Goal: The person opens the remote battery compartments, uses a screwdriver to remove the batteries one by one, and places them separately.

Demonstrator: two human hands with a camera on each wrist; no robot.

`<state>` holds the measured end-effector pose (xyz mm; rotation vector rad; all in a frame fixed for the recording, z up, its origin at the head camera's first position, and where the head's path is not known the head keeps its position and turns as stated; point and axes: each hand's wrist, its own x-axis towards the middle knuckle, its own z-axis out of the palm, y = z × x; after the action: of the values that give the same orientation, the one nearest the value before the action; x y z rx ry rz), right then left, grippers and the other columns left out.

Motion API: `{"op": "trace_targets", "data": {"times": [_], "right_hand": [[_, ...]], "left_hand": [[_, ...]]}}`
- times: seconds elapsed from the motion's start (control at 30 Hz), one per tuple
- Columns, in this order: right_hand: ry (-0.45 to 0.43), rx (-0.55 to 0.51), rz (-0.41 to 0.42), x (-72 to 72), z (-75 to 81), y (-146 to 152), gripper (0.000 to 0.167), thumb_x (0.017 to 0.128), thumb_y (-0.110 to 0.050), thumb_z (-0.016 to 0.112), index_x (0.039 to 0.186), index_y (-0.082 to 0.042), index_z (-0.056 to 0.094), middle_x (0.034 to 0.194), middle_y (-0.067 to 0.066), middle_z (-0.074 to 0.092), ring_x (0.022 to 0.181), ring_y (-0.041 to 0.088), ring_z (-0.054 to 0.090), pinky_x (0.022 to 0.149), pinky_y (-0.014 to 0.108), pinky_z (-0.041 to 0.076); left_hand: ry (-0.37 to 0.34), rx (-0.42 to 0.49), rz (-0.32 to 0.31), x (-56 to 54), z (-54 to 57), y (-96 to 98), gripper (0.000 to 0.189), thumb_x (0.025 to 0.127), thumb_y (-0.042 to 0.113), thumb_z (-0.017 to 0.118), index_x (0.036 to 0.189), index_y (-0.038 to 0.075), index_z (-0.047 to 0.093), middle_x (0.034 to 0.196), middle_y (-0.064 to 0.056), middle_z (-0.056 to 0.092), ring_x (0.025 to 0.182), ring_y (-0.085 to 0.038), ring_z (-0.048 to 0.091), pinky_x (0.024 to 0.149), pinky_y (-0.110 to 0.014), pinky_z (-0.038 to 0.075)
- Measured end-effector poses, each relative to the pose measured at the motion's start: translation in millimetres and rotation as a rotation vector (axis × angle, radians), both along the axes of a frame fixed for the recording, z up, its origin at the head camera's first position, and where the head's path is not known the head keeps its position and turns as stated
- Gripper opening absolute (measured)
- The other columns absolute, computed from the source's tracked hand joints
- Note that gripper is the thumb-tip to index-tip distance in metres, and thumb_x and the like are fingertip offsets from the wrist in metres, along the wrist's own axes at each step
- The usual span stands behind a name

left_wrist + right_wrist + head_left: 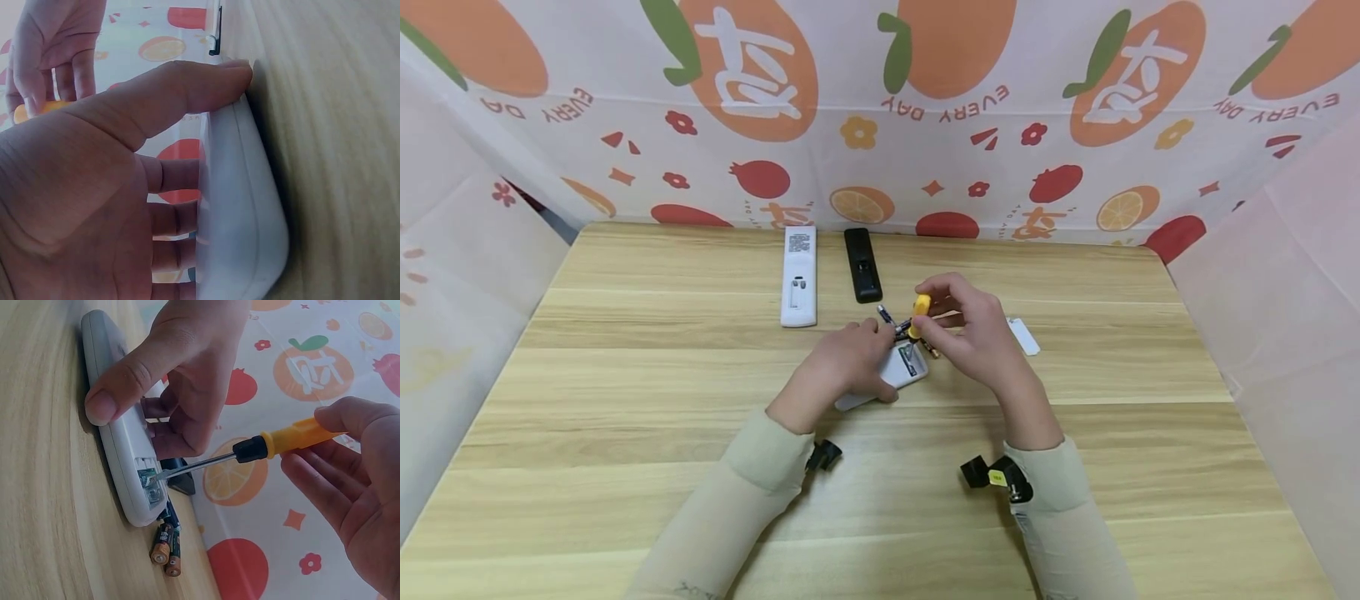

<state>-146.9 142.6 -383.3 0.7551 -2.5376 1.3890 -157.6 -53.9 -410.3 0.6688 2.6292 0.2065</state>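
Note:
A white remote control [892, 372] lies back up on the table at an angle. My left hand [852, 358] grips it across its width, the thumb on its near edge and the other fingers over the far side. Between thumb and fingers, my right hand [973, 333] holds a yellow-handled screwdriver [294, 439]. The metal tip of the screwdriver reaches into the exposed battery compartment [150, 487] at one end of the remote. Several loose batteries [164, 544] lie right beside that end.
Behind my hands lie another white remote [799, 283], with its battery bay showing, and a black remote [863, 265]. A small white battery cover [1023, 337] rests to the right of my right hand. A fruit-print cloth [865, 158] hangs along the back edge of the wooden table [647, 350].

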Motion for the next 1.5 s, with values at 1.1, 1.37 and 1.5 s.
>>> {"op": "trace_targets", "data": {"times": [1.1,1.37,1.5], "right_hand": [[-0.087,-0.071,-0.003,1.5,-8.4,10,0.035,0.091,-0.018,0.074,0.12,-0.012,0.055,0.11,0.002,0.066,0.095,0.013,0.068,0.075,0.025,0.058],[-0.097,-0.055,-0.002,-0.6,-5.4,7,0.036,0.09,-0.018,0.075,0.119,-0.012,0.055,0.107,0.003,0.067,0.093,0.014,0.069,0.075,0.025,0.058],[-0.103,-0.047,0.001,-1.5,-3.0,5,0.037,0.09,-0.021,0.075,0.119,-0.012,0.056,0.106,0.002,0.067,0.092,0.013,0.068,0.074,0.025,0.058]], "left_hand": [[-0.022,0.009,0.028,8.4,-2.3,4.5,0.078,0.073,0.052,0.083,0.131,0.011,0.052,0.121,-0.012,0.057,0.098,-0.025,0.056,0.079,-0.041,0.05],[-0.034,0.012,0.028,6.5,2.1,4.1,0.075,0.073,0.052,0.083,0.128,0.011,0.052,0.119,-0.011,0.057,0.097,-0.025,0.056,0.078,-0.041,0.05],[-0.048,0.009,0.03,5.9,4.7,4.1,0.077,0.073,0.052,0.082,0.13,0.011,0.051,0.119,-0.011,0.057,0.097,-0.025,0.055,0.078,-0.041,0.05]]}}
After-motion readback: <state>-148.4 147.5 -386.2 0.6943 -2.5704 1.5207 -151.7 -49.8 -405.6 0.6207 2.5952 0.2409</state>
